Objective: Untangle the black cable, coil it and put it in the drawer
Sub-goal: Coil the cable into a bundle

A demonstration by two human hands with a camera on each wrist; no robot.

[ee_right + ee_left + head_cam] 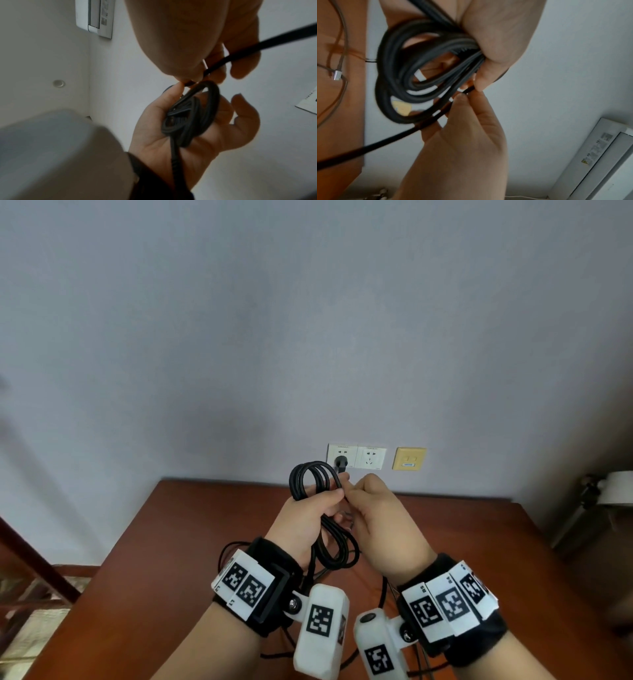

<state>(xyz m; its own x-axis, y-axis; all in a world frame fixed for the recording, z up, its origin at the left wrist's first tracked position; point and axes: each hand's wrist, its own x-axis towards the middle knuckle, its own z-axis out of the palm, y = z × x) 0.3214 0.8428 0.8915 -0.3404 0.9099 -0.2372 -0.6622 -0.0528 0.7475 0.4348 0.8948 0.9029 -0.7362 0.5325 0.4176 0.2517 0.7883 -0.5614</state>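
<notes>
The black cable (310, 475) is gathered into several loops above the wooden table (191, 529). My left hand (322, 503) grips the bundle round its middle, so loops stick out above the fist and hang below it. My right hand (356, 496) is just to the right and pinches a single strand of the same cable. In the left wrist view that strand (368, 147) runs off to the lower left from the coil (393, 88). The right wrist view shows the coil (190, 119) lying in my left palm. No drawer is in view.
Two white wall sockets (370, 457) sit behind the table, with a black plug (340, 463) in the left one and a yellow plate (409, 458) beside them. Thin cables with a silver connector (337, 75) lie on the table. A white air conditioner (599, 162) hangs high up.
</notes>
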